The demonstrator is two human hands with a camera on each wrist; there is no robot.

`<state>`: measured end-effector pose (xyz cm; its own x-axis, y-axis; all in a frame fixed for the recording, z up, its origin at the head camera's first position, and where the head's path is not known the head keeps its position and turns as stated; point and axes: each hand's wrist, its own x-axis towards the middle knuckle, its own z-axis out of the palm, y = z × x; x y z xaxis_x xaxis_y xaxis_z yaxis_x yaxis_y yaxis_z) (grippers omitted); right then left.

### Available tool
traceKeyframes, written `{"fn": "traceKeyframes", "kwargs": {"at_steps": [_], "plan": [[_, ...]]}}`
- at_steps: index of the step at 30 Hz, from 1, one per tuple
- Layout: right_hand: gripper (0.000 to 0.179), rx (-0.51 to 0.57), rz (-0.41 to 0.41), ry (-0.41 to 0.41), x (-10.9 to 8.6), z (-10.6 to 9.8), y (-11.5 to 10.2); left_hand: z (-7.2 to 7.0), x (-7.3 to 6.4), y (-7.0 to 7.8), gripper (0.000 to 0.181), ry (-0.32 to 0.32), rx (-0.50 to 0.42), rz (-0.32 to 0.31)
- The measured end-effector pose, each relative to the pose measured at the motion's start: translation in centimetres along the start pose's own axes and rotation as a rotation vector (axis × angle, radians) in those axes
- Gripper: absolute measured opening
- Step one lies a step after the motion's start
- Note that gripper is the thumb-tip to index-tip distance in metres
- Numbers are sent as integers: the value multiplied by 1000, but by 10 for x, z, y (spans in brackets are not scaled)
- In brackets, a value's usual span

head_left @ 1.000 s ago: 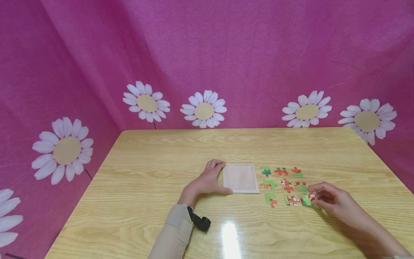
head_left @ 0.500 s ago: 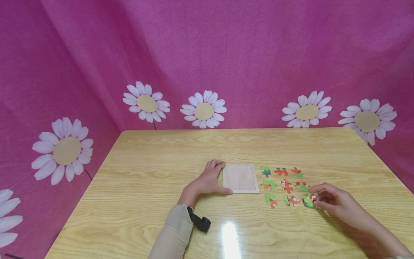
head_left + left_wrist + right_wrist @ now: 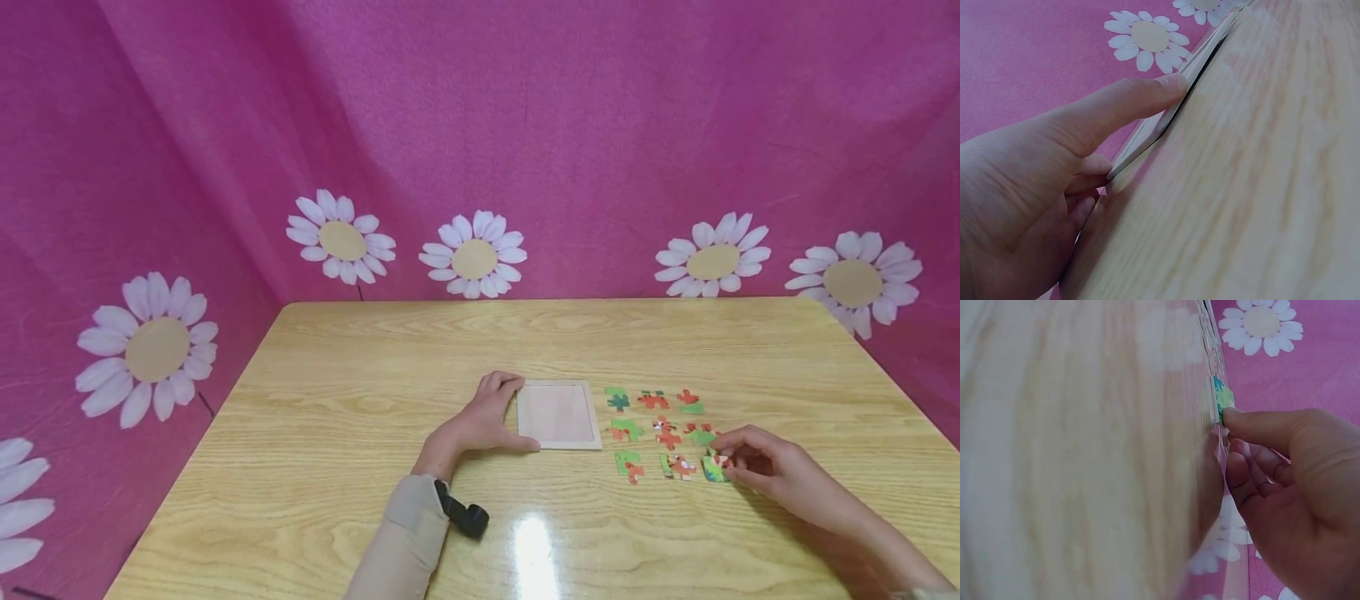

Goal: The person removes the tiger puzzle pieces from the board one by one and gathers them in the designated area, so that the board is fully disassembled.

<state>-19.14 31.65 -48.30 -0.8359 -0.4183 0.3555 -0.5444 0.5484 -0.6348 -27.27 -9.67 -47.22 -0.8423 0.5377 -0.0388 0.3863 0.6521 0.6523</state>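
Note:
In the head view my left hand holds a shallow square wooden puzzle tray by its left side, fingers at the far corner and thumb at the near one. The left wrist view shows the thumb against the edge of the tray. To the right, my right hand pinches a green jigsaw piece with a red and white print at the near right of the loose pieces. Seen from the right wrist, the thumb lies on the face of this piece, which stands tilted close over the table.
Several other jigsaw pieces, green and red, lie spread in rows between the tray and my right hand. The wood-grain table backs onto a pink curtain with white flowers. A black wrist device sits at my left sleeve.
The pinched piece has shifted slightly right, then back left and a little nearer, with my right hand following. My left hand and the tray stay in place.

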Motion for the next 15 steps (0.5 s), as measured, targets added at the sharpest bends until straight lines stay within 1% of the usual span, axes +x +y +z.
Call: {"fn": "traceKeyframes", "kwargs": {"at_steps": [4, 7, 15], "plan": [[33, -23, -28, -11, 0, 0, -1, 0, 0, 1, 101, -3, -3, -4], [33, -34, -31, -20, 1, -2, -1, 0, -1, 1, 101, -4, -1, -6], [37, -41, -91, -20, 3, -1, 1, -1, -1, 2, 101, -2, 0, -7]]}}
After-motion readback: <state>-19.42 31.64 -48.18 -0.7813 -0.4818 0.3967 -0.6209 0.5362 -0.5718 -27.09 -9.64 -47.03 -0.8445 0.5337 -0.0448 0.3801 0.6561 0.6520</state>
